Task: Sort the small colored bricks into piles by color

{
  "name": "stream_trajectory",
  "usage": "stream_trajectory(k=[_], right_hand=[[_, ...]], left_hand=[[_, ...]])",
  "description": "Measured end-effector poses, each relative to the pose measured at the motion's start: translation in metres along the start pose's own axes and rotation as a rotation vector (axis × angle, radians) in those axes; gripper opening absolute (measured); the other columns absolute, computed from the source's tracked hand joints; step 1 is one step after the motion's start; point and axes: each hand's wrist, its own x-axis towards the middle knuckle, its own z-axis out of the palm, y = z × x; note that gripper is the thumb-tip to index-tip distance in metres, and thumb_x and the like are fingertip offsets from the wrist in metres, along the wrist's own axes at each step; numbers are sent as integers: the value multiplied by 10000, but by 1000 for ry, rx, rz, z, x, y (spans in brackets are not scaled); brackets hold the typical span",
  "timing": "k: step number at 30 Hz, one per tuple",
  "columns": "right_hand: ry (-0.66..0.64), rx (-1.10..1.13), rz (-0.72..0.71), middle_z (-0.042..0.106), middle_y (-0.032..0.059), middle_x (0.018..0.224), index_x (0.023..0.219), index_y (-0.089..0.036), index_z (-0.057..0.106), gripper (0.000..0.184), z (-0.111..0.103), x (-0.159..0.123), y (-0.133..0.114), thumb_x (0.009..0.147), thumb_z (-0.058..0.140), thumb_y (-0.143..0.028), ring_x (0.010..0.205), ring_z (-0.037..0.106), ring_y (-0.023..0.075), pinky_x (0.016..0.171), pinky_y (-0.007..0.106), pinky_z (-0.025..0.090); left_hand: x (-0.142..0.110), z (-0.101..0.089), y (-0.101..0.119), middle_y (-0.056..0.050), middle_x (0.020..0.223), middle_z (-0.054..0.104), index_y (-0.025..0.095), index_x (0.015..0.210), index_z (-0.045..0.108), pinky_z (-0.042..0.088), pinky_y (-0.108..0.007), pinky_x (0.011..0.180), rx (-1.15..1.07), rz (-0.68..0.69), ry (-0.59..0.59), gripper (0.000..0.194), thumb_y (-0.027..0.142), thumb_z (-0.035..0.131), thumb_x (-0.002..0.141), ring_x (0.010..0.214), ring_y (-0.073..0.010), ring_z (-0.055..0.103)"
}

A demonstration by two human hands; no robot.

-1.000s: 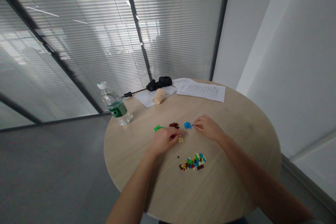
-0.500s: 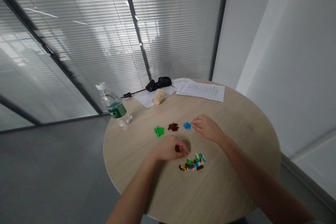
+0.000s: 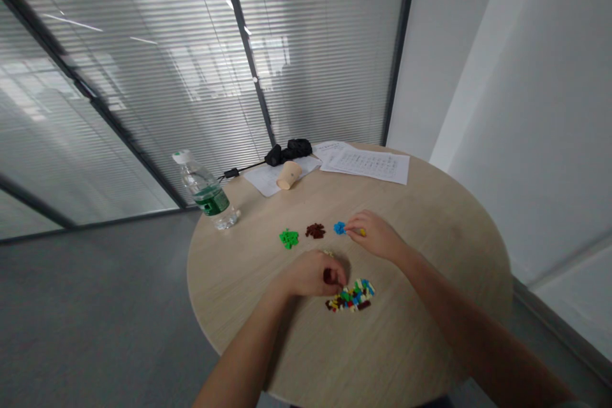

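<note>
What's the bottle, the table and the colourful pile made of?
The bottle: probably clear, shiny plastic, since it's transparent with bright glints.
The table: maybe matte wood or laminate; pale, faint grain.
The colourful pile: likely plastic, from its bright colours; shine unclear.

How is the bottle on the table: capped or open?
Capped: a white cap sits on the neck of the bottle. How full it is, I cannot tell.

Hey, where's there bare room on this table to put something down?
Bare wood lies between the right hand, printed sheets and table's right edge; a smaller patch separates the bottle from the green pile. The middle is crowded: brown pile, blue pile, mixed pieces, left hand.
</note>
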Motion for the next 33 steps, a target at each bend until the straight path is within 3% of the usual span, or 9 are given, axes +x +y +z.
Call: stream_trajectory(k=[8,18,21,26,30,33], right_hand=[[-27,11,12,715,62,895,864,-198,726,151,-2,0,-3,859,579,-233,879,594,196,826,336,456],[19,94,25,711,65,883,850,-206,720,159,-4,0,-5,864,572,-261,884,600,190,835,333,461],[34,257,79,704,60,886,849,-198,712,162,-6,0,-13,859,568,-271,848,617,170,761,294,487],[-81,651,251,707,46,848,876,-175,687,180,0,0,-36,821,585,-313,752,643,153,650,258,505],[-137,888,382,704,38,825,877,-164,645,206,9,1,-42,746,656,-322,673,641,134,621,250,510],[-135,932,424,698,29,787,850,-166,631,191,16,2,-38,723,674,-303,659,639,129,621,246,511]], left_hand=[[1,1,3,25,666,634,225,885,739,393,-183,588,-12,133,14,213,144,611,735,582,-80,536],[0,-1,1,30,649,629,194,828,733,375,-182,566,-25,35,30,173,134,622,710,557,-78,510],[-2,-7,-3,17,687,645,183,855,724,374,-188,579,-34,-24,178,186,133,581,749,576,-84,507],[-2,-11,-11,-1,702,628,166,852,710,364,-191,583,23,-114,508,159,190,559,809,603,-89,504],[1,-6,-13,-10,723,630,174,861,706,359,-192,581,40,-112,579,168,229,547,843,623,-93,513],[3,-5,-14,-9,729,633,188,872,705,360,-197,585,66,-127,591,163,226,550,843,630,-96,519]])
